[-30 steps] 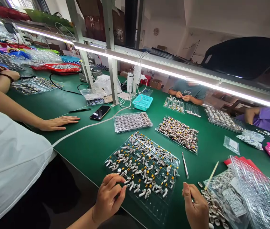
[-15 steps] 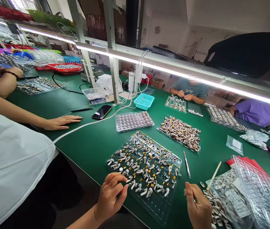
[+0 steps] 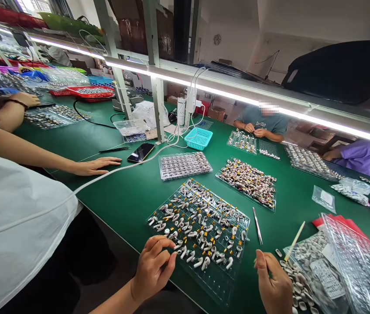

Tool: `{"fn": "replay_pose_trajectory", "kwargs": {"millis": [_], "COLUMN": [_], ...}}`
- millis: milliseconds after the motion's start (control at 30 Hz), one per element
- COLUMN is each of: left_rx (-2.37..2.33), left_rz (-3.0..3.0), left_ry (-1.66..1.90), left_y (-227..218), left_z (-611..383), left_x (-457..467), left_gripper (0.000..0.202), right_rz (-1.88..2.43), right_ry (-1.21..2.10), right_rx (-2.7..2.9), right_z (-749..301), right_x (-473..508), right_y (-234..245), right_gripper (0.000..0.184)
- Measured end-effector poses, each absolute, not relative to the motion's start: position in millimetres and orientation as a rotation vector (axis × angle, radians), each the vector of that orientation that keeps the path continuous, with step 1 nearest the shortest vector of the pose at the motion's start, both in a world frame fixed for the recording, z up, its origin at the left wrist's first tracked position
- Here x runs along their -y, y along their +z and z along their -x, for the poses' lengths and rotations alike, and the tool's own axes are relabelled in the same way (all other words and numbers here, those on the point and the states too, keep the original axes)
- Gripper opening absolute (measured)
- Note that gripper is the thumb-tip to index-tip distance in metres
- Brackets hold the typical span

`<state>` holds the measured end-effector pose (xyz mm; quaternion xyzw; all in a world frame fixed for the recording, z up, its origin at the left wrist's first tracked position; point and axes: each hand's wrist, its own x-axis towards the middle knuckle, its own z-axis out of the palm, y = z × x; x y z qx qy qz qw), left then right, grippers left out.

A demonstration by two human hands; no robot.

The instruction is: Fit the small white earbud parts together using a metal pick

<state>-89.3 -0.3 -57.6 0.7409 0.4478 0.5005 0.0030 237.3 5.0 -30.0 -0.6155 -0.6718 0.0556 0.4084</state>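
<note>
My left hand [image 3: 154,266] is at the near-left edge of a clear compartment tray [image 3: 216,279] holding rows of white earbud stem shells with orange tabs. Its fingers are bent and apart, with the upper fingertips at an earbud shell [image 3: 178,245] and the thumb lower down. To the right of that tray, my right hand [image 3: 275,283] is closed, thumb up and fingers curled. Whatever lies inside its grip is hidden. Loose oval earbud shells [image 3: 298,285] lie just beside it. Metal tweezers [image 3: 257,226] rest on the green table between the tray and the right-hand pile.
Behind stand a second tray [image 3: 185,165] and a heaped tray [image 3: 248,183]. A turquoise basket [image 3: 198,138], a phone [image 3: 141,152] and a white cable [image 3: 106,178] are near the shelf post. Stacked clear trays [image 3: 358,266] fill the right. A co-worker's hand [image 3: 98,165] rests at left.
The co-worker's hand on the left has slid a little to the right along the table. The purple-sleeved person at far right has shifted. My hands are nearly still; the view has moved slightly.
</note>
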Motion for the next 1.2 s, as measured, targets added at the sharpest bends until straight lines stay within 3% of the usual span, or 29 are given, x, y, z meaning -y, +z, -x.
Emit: {"fn": "replay_pose_trajectory", "kwargs": {"millis": [400, 1200], "left_rx": [-1.429, -1.46], "left_rz": [-2.321, -2.312], "left_ry": [1.567, 1.555], "left_y": [-64, -62], "left_z": [89, 88], "left_x": [0, 2], "left_gripper": [0.023, 0.022], "right_rz": [1.613, 1.571], "right_ry": [0.239, 0.101], "right_rx": [1.572, 1.679], "right_z": [-230, -242], "right_x": [-2, -8], "right_y": [-24, -26], "right_gripper": [0.047, 0.053]}}
